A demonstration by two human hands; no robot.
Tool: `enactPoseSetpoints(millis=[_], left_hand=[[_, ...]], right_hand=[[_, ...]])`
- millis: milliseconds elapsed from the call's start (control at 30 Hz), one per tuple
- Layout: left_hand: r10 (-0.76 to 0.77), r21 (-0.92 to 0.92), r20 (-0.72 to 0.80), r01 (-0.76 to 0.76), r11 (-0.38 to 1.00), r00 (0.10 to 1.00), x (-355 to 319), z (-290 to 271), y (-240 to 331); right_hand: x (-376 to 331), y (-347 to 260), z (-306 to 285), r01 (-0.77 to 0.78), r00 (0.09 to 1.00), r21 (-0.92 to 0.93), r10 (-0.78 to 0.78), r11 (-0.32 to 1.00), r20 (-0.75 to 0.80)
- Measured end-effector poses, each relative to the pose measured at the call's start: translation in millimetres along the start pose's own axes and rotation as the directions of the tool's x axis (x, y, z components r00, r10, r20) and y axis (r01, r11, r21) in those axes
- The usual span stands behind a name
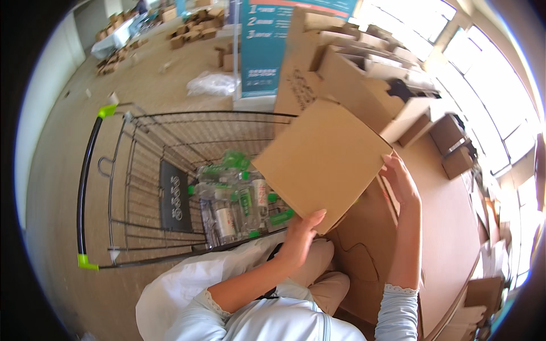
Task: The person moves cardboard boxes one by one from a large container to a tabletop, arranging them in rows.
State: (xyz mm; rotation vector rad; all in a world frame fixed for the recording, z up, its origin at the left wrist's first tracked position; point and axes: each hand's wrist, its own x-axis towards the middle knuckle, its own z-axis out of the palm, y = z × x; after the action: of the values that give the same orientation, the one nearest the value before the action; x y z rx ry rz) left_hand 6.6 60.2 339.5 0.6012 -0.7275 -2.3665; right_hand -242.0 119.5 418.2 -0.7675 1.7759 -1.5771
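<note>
Between my hands is a square brown cardboard box [327, 159], held up tilted with a broad plain face toward me. My left hand [301, 236] grips its near lower corner, the thumb lying on the face. At the right corner, my right hand [401, 179] holds the edge, with most of its fingers behind the box. The box covers the right end of a wire shopping cart [142, 187]. Inside the cart lie several clear plastic bottles [245, 207] with green caps and labels.
A white plastic sack [176, 292] lies by my left side. Large cardboard sheets [443, 227] and open cartons [364, 85] stand to the right. Behind the cart are a teal sign board [261, 57] and a clear plastic bag [211, 84]. Small boxes [196, 27] are heaped at the back.
</note>
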Motion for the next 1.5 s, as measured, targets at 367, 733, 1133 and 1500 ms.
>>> enactPoseSetpoints(millis=[367,733,1133,1500], left_hand=[[0.362,0.621,0.652,-0.743,0.249,0.666,12,79,-21],[0.261,0.345,0.887,-0.923,0.169,0.38,-27,151,-184],[-0.282,0.53,0.827,-0.508,0.679,0.486,2,164,-207],[-0.396,0.481,0.876,-0.452,0.751,0.275,-4,178,-217]], right_hand=[[-178,4,-82,0.266,0.921,0.003,-0.253,0.964,-0.298],[-268,54,-61,-0.041,0.447,-0.281,-0.234,0.959,-0.863],[-297,74,-113,-0.195,0.204,-0.374,-0.335,0.907,-0.92],[-273,79,-123,-0.42,0.072,-0.5,-0.522,0.757,-0.85]])
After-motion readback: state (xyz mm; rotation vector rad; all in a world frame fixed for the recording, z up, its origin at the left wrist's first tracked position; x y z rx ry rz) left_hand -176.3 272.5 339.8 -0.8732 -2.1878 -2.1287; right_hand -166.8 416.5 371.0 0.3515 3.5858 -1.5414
